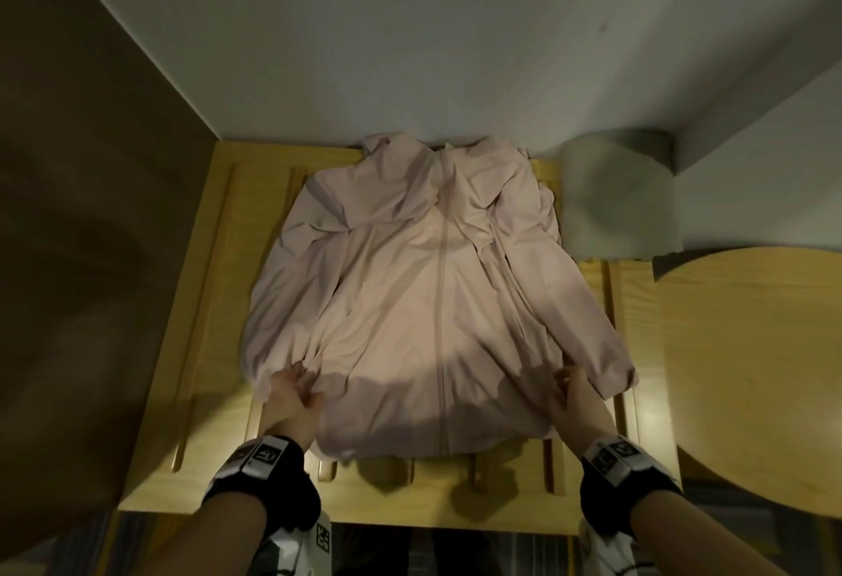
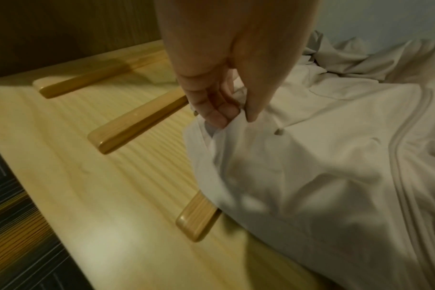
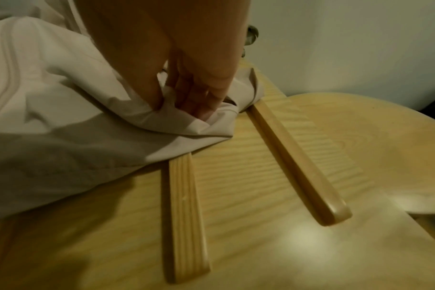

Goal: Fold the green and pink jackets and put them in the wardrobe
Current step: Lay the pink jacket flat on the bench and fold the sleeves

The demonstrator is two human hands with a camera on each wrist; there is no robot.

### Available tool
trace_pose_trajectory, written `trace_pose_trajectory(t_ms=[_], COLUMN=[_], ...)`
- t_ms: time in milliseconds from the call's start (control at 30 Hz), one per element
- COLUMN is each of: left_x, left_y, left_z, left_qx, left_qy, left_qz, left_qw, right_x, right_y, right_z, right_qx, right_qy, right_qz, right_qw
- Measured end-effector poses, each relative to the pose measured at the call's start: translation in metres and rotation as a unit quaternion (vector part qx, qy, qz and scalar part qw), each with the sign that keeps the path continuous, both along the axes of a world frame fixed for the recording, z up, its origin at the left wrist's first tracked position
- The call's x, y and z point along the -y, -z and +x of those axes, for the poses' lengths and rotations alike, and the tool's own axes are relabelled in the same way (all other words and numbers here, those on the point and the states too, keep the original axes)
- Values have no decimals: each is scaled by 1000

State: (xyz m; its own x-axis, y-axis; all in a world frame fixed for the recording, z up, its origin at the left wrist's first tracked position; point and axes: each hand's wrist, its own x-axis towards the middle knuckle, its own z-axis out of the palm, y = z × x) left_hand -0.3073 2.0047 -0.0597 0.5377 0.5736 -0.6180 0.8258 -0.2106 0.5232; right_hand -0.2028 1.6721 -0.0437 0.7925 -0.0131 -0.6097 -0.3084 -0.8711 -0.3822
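The pink jacket (image 1: 433,293) lies spread out, front up and zipped, on a light wooden table (image 1: 214,452) with raised slats. At the jacket's near left side, my left hand (image 1: 296,388) pinches a bunch of its fabric; the left wrist view shows thumb and fingers closed on a fold (image 2: 226,119) of the jacket (image 2: 323,166). My right hand (image 1: 572,386) grips the near right side, and in the right wrist view its fingers (image 3: 201,106) curl into the gathered cloth (image 3: 62,121). The green jacket (image 1: 619,206) sits folded at the back right by the wall.
A brown panel (image 1: 82,211) rises left of the table, a white wall (image 1: 433,38) behind it. A rounded wooden tabletop (image 1: 752,370) adjoins on the right. Raised wooden slats (image 2: 134,121) (image 3: 296,162) run along the table beside the jacket. Dark floor lies below the near edge.
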Motion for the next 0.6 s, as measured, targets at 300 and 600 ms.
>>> trace_pose_trajectory(t_ms=[300,600], left_x=[-3,-6], left_y=[-12,-14], left_z=[-5,-16], left_qx=[-28,-67], left_qy=[59,33], left_qz=[-8,-56], left_qw=[998,996], right_x=[15,17], right_y=[3,-2], right_z=[-2,0], right_qx=[63,-32], right_qy=[88,143], right_qz=[50,50], right_qw=[993,988])
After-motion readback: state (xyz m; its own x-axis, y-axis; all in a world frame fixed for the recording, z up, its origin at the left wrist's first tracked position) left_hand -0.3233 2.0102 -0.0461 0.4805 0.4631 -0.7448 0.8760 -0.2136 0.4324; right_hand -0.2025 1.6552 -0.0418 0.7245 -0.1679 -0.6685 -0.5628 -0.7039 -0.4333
